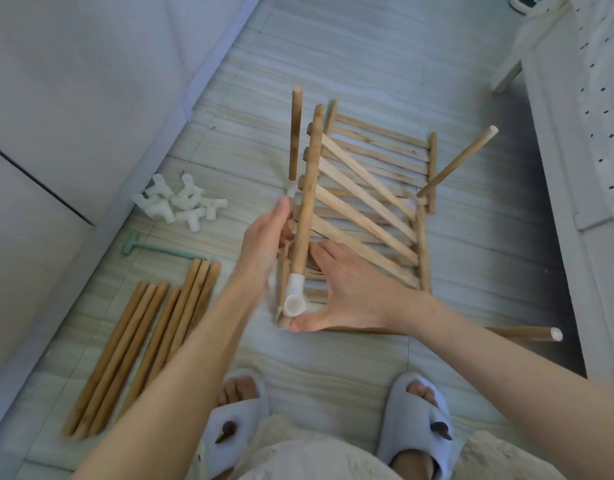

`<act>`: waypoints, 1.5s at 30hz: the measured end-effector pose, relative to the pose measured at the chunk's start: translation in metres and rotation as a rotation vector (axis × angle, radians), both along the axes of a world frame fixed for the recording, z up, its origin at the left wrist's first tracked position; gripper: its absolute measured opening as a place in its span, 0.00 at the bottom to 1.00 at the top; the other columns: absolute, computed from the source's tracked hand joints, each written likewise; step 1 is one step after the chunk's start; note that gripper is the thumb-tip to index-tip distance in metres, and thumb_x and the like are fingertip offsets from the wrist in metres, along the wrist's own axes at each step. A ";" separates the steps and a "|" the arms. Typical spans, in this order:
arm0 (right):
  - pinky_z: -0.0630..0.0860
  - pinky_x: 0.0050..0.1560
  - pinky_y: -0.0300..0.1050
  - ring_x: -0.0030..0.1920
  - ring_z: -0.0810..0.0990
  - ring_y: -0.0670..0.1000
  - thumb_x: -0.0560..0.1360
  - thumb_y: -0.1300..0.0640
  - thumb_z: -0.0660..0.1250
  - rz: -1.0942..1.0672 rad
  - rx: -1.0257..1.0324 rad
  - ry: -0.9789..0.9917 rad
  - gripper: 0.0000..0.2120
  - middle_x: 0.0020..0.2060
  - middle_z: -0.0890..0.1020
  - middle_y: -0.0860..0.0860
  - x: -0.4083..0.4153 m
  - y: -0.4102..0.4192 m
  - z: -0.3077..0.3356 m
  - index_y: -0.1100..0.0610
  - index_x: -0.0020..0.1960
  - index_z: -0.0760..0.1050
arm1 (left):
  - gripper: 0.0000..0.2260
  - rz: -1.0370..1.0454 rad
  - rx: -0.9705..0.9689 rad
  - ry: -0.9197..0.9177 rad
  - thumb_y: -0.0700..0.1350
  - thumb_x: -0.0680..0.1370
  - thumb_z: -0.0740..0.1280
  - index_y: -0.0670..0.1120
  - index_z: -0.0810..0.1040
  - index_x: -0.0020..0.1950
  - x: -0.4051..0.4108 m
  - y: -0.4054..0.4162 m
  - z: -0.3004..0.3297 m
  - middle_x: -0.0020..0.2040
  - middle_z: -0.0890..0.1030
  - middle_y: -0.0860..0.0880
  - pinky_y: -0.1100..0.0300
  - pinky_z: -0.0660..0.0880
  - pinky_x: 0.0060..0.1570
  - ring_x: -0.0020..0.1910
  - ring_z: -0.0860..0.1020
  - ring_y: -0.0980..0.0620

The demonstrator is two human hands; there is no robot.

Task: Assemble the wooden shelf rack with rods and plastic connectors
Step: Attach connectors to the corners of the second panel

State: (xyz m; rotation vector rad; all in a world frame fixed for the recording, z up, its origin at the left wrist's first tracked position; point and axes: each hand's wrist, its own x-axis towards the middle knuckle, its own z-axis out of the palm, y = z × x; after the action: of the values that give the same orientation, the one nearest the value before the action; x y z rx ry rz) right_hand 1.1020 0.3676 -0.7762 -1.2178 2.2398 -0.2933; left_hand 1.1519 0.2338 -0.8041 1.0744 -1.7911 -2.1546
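Note:
A slatted wooden shelf panel (364, 202) is tilted up above a second panel (381, 147) lying flat on the floor. My left hand (267, 237) holds the tilted panel's left side rail, near a white connector (292, 189) with an upright rod (295, 133). My right hand (347, 289) rests under the near corner, fingers spread on the slats, thumb below a white corner connector (295, 299). Another rod (461, 159) sticks up from the far right corner. One rod (520, 333) points right under my right forearm.
Several loose rods (142, 341) lie in a bundle on the floor at left. A pile of white plastic connectors (180, 202) sits beyond them, with a green mallet (153, 251) between. A white cabinet (73, 98) stands left, white furniture (575, 168) right. My slippered feet (416, 410) are below.

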 end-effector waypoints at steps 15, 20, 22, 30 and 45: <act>0.64 0.60 0.38 0.66 0.65 0.43 0.60 0.30 0.69 -0.074 -0.046 -0.116 0.48 0.68 0.66 0.42 0.000 0.009 -0.006 0.44 0.73 0.55 | 0.11 -0.094 0.041 -0.105 0.38 0.79 0.60 0.43 0.66 0.60 -0.076 -0.006 0.001 0.57 0.77 0.41 0.47 0.77 0.55 0.40 0.83 0.50; 0.63 0.69 0.45 0.71 0.62 0.45 0.59 0.30 0.69 -0.070 0.000 -0.128 0.52 0.73 0.62 0.41 -0.004 0.014 -0.001 0.46 0.75 0.52 | 0.05 0.045 0.125 -0.061 0.37 0.77 0.61 0.45 0.67 0.50 -0.068 -0.011 -0.001 0.51 0.80 0.39 0.50 0.79 0.51 0.41 0.83 0.47; 0.62 0.68 0.43 0.70 0.61 0.44 0.58 0.29 0.70 -0.089 -0.002 -0.131 0.53 0.72 0.61 0.40 -0.006 0.021 -0.001 0.45 0.75 0.52 | 0.05 0.099 0.159 -0.038 0.37 0.77 0.61 0.46 0.67 0.47 -0.062 -0.012 -0.003 0.51 0.80 0.38 0.48 0.78 0.54 0.43 0.83 0.47; 0.58 0.67 0.38 0.68 0.57 0.38 0.47 0.29 0.74 -0.441 -0.095 -0.326 0.58 0.71 0.59 0.40 -0.022 0.079 -0.011 0.40 0.73 0.55 | 0.10 0.238 0.393 0.080 0.36 0.78 0.60 0.44 0.65 0.58 -0.049 0.009 -0.003 0.55 0.79 0.41 0.50 0.76 0.54 0.49 0.81 0.48; 0.74 0.55 0.53 0.49 0.82 0.56 0.78 0.39 0.49 -1.259 -0.623 -0.751 0.28 0.43 0.84 0.56 0.036 0.065 -0.027 0.55 0.43 0.81 | 0.06 0.381 0.431 0.110 0.41 0.79 0.63 0.46 0.65 0.52 -0.057 0.057 0.006 0.39 0.81 0.47 0.45 0.71 0.63 0.39 0.82 0.53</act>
State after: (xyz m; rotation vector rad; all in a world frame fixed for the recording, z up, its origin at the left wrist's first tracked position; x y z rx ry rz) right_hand 1.1379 0.4331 -0.8037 0.2994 1.9090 -1.6646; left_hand 1.0947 0.2909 -0.7982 1.2285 -0.9929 -2.3406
